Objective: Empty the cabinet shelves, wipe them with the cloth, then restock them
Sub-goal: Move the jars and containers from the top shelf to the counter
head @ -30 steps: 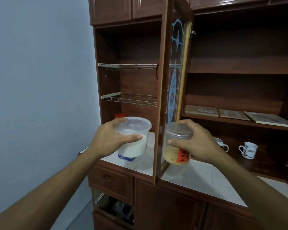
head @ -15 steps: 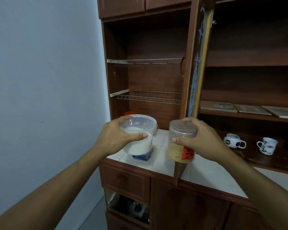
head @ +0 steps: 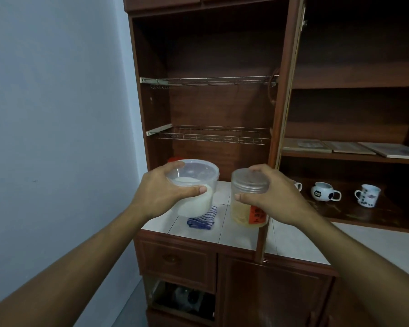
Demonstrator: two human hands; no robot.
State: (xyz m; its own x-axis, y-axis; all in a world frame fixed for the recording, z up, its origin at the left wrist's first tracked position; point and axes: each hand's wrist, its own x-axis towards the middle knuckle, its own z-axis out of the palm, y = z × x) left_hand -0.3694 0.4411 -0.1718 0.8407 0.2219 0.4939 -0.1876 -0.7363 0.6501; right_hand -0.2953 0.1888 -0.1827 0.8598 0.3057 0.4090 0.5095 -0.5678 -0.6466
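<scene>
My left hand point(head: 161, 192) grips a clear lidded tub point(head: 198, 175) half full of white powder, held above the tiled counter point(head: 236, 234). My right hand point(head: 272, 197) grips a clear screw-lid jar point(head: 246, 208) with pale yellow contents and an orange label. A blue-and-white striped cloth point(head: 202, 220) lies folded on the counter under the tub. The open cabinet bay ahead has two bare wire racks, an upper rack point(head: 208, 80) and a lower rack point(head: 210, 135). A red lid point(head: 174, 159) peeks out behind my left hand.
The glass cabinet door point(head: 286, 128) stands open edge-on, just right of the jar. Right bay: flat boards point(head: 350, 147) on a shelf, three mugs point(head: 324, 192) below. A drawer point(head: 175, 258) sits under the counter, a blue-grey wall point(head: 57, 114) to the left.
The view has shifted left and closer, so the door now shows edge-on. Both hands keep their containers at about the same height, a little nearer the open bay.
</scene>
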